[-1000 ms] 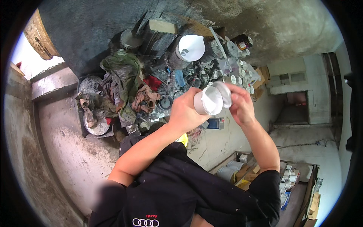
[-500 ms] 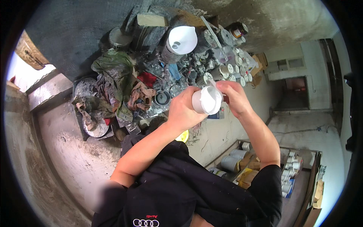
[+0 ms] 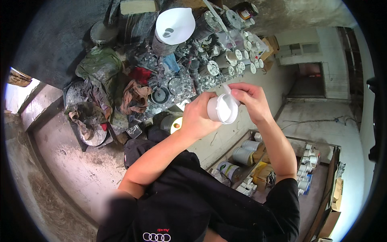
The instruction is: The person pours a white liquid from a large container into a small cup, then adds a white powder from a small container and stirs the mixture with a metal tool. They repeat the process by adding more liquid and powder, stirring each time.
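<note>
My left hand (image 3: 198, 116) is wrapped round a small white tub (image 3: 212, 109), which is tilted so that its mouth faces right. Smooth white stuff (image 3: 225, 109) shows inside it, with some smeared along the rim. Between the thumb and fingers of my right hand (image 3: 254, 101) is a thin pale strip (image 3: 227, 88), pinched at the tub's far rim. Its lower end is hidden by the tub and fingers, so I cannot make out its full shape.
Ahead is a paint-stained bench (image 3: 183, 86) with a large white bowl (image 3: 175, 26), several white-topped cans (image 3: 213, 67) and an open dark can (image 3: 160, 95). Crumpled rags (image 3: 100, 66) lie to the left. At lower right stands a low rack (image 3: 282, 142) with tins and small tubs.
The view has shifted, so the bench and its things sit further left and higher. My right hand has turned slightly at the tub's rim; both hands keep their hold.
</note>
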A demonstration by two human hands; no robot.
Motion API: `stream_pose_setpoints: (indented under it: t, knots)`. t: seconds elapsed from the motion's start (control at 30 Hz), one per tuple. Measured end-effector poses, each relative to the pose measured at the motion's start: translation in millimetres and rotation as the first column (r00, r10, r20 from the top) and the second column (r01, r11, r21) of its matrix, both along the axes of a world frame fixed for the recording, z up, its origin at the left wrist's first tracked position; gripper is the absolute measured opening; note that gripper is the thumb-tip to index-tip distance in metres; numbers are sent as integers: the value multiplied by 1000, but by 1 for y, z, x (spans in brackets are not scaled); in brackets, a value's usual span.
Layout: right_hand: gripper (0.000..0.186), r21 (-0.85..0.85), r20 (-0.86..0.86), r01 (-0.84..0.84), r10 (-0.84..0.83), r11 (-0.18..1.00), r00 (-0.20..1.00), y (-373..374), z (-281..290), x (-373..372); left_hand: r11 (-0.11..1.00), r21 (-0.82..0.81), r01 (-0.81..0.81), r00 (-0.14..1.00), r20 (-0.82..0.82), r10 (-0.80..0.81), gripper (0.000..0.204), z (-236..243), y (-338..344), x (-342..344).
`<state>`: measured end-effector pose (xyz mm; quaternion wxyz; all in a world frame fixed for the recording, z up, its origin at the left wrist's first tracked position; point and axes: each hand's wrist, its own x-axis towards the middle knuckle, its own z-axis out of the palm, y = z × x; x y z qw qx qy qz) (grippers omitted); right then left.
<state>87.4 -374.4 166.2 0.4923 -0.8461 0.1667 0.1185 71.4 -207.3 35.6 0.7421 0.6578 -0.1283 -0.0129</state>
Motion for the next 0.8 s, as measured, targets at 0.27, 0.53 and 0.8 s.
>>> stream_pose_setpoints:
  t: [0.27, 0.53, 0.8]
  knots:
    - [48, 554, -359, 412, -240, 724, 902, -106, -213, 15, 999, 36, 19, 1000, -2, -19, 61, -29, -15, 3]
    - [56, 596, -563, 713, -441, 369, 699, -90, -388, 83, 990, 144, -8, 995, 101, -6, 56, -73, -14, 5]
    - [23, 382, -86, 475, -481, 793, 872, -159, -331, 69, 988, 121, -97, 975, 211, 70, 49, -78, -53, 45]
